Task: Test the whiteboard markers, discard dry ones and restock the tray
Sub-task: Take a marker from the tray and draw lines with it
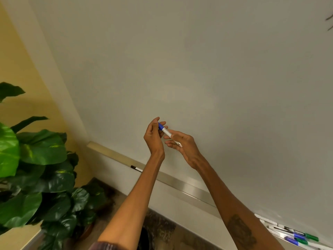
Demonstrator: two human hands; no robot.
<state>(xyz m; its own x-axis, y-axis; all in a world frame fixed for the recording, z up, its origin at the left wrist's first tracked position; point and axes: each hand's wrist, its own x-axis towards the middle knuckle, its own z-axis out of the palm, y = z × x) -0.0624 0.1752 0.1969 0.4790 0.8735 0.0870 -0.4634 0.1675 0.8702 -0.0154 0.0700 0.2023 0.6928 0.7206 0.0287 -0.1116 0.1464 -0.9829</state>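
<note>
Blue-capped marker (166,132) is held at the middle of the frame, in front of the whiteboard (180,60) and above its tray (187,188). The left hand (153,135) pinches the blue cap with curled fingers. The right hand (185,144) has its fingers closed round the white barrel. The left arm (144,186) crosses the tray and hides part of a black-capped marker (135,168). More markers (297,236) lie on the tray at lower right, and a leafy plant (36,159) fills the left edge.

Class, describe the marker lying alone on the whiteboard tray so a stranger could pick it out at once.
Find the whiteboard, then the metal tray along its bottom edge. Toward the tray's left end, by the leafy plant, lies the black-capped marker. It lies alone, while the blue and green markers bunch at the right end.
</note>
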